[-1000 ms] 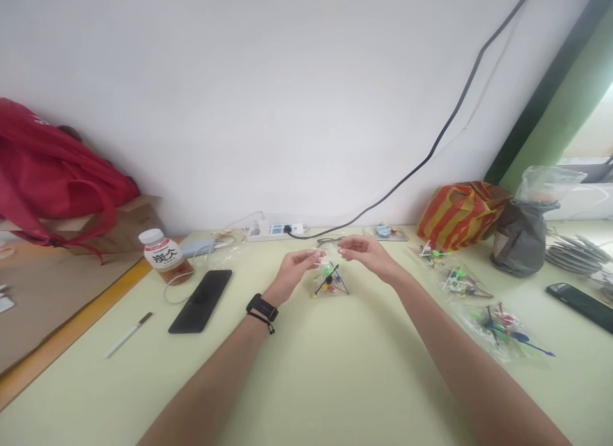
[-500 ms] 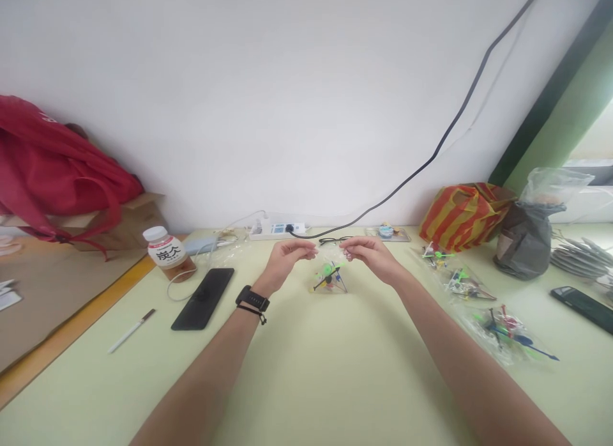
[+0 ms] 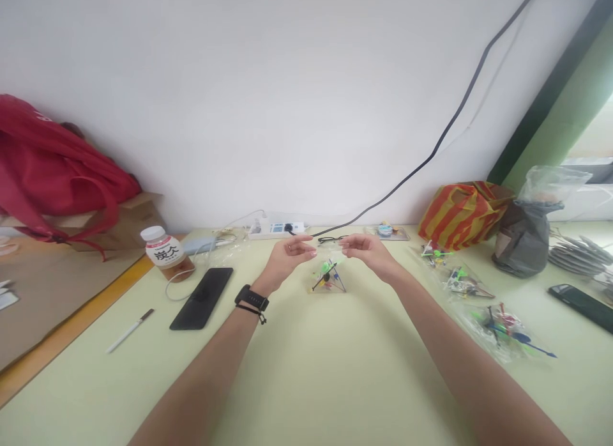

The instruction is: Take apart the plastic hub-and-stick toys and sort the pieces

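A clear plastic bag point(image 3: 328, 278) of small coloured parts, green, black, blue and yellow, sits on the pale green table between my hands. My left hand point(image 3: 287, 261) is just to its upper left, thumb and fingers apart with nothing visible between them. On the other side, my right hand point(image 3: 368, 255) is by the bag's upper right, its fingers curved and slightly parted from the thumb. Neither hand visibly grips the bag. Behind it lies a pair of glasses point(image 3: 330, 239), partly hidden by the hands.
More bags of parts point(image 3: 510, 331) lie along the right, near a striped bag point(image 3: 462, 216) and a dark phone point(image 3: 582, 307). At left are a drink bottle point(image 3: 167, 254), a black phone point(image 3: 201, 299) and a pen point(image 3: 130, 331). A power strip point(image 3: 275, 230) lies along the wall.
Both hands have loosened from their pinch near the bag's top, fingers now apart. The bag stays in the same place on the table.
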